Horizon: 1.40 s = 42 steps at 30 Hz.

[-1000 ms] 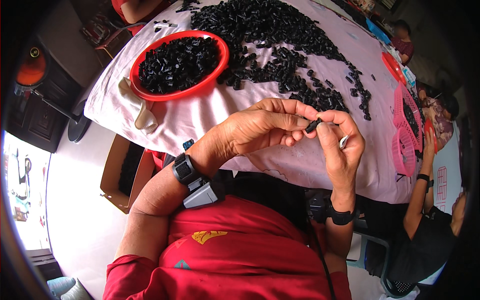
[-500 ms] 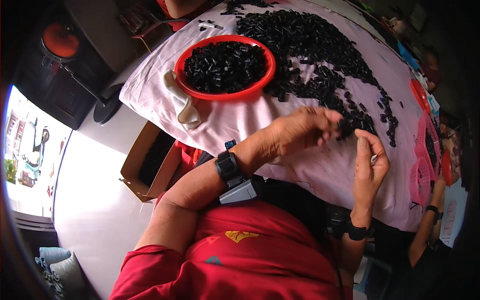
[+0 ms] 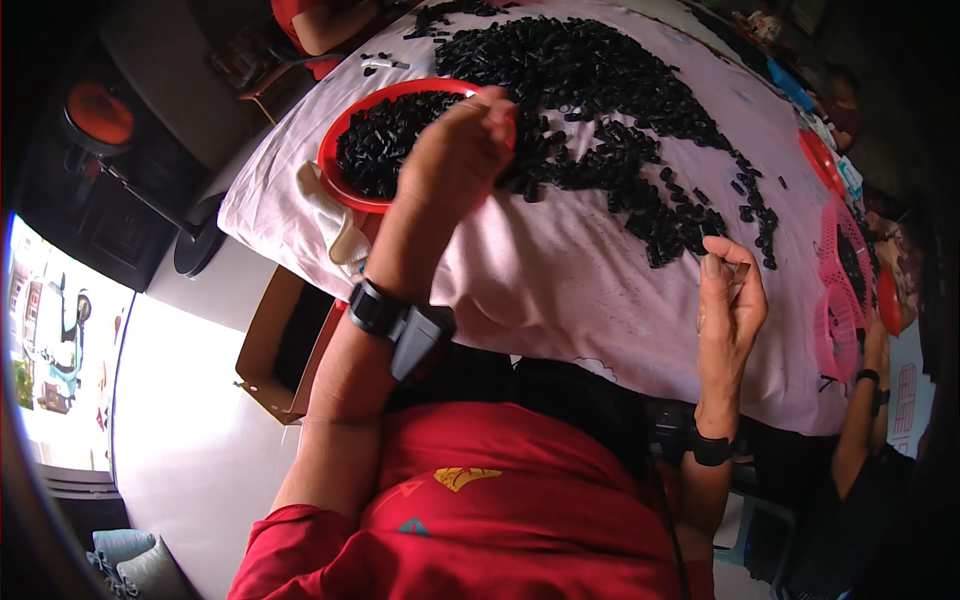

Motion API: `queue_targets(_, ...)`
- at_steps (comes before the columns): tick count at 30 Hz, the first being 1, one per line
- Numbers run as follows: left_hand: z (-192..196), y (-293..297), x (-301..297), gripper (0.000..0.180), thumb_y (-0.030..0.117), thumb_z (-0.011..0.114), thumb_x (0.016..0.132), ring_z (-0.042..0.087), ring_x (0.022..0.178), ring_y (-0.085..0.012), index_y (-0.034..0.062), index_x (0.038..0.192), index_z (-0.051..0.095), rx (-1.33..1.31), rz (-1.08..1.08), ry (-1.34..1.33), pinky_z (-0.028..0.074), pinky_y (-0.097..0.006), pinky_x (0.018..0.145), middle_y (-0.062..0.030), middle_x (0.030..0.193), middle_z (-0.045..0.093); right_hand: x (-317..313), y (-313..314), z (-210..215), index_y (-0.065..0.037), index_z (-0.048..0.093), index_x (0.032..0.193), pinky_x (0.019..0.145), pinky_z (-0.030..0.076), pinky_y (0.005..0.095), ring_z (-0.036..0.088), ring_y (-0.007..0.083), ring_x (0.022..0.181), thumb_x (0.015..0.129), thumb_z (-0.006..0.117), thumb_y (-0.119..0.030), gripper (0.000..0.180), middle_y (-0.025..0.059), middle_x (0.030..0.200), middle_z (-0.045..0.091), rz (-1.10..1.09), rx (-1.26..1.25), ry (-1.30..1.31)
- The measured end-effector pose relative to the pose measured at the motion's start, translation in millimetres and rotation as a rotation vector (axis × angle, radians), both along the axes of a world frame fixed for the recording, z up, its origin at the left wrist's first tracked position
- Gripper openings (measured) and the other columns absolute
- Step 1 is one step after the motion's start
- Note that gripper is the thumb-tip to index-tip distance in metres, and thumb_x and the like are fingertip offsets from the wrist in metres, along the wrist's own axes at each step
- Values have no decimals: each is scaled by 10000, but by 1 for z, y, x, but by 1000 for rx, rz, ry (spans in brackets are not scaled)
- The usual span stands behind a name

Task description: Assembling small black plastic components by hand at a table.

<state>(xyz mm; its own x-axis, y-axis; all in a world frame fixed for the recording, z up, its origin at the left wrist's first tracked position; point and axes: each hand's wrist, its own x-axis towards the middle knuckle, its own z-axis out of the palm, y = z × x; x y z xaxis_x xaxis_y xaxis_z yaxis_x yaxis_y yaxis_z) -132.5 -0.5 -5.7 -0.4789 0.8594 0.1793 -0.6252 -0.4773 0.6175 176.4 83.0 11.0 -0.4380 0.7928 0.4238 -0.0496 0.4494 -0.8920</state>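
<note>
My left hand [image 3: 455, 155] is raised over the right side of a red basin [image 3: 328, 165], hiding part of it. Its fingers are blurred and curled near the rim; whether they hold anything does not show. Small black tube-like pieces [image 3: 375, 150] fill the basin. More such pieces form a wide heap [image 3: 570, 65] on the pink cloth [image 3: 560, 270]. At the near right of that heap, my right hand [image 3: 733, 310] has thumb and forefinger closed together in a pinch. What is between those fingertips, if anything, is too small to make out.
A pale cloth strip [image 3: 330, 225] hangs by the basin. An open cardboard box [image 3: 265, 350] stands below the table's left edge. Pink baskets [image 3: 835, 330] stand at the right, near another person's forearm [image 3: 858, 420]. A further person's arm [image 3: 325, 28] shows at the far left.
My left hand has swung from near my right hand leftward and away to the basin. My right hand stays pinched by the heap. The whole view has shifted slightly.
</note>
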Motion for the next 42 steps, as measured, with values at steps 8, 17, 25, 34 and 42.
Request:
queue_targets(8,-16,59,101,264,57,655,796,656,860,-203,52,1058,693,-364,146,1452,524,-326,761,-96,975,680,7,7,-4,-42,544,872,588,306,191,371,28,663,947,582,-179,161,-51,746,476,32,-48,59)
queue_targets(17,-41,70,106,192,70,638,824,656,827,-251,44,1011,675,-222,282,1643,517,-346,747,-107,913,666,5,8,-7,-28,558,884,573,315,199,363,23,645,943,601,-161,151,-64,737,471,28,-30,16)
queue_targets(25,6,14,105,272,171,572,959,554,734,-66,3,1172,595,-271,-479,367,449,-225,637,-1,890,616,0,-5,3,-34,563,849,485,290,200,346,12,562,922,642,-184,184,-55,687,503,48,108,-124)
queue_targets(34,-2,4,121,292,192,561,960,573,782,-93,3,1183,570,-176,-685,167,441,-243,643,-19,969,616,-3,-10,2,-19,557,859,475,392,183,513,16,552,835,760,-196,270,19,694,612,123,193,-153)
queue_targets(42,-5,4,127,286,197,568,958,579,837,-92,21,1185,565,-220,-687,170,451,-243,683,-12,984,626,-2,-11,3,-13,606,1085,573,509,213,670,102,715,809,768,-134,341,64,902,679,157,301,-119)
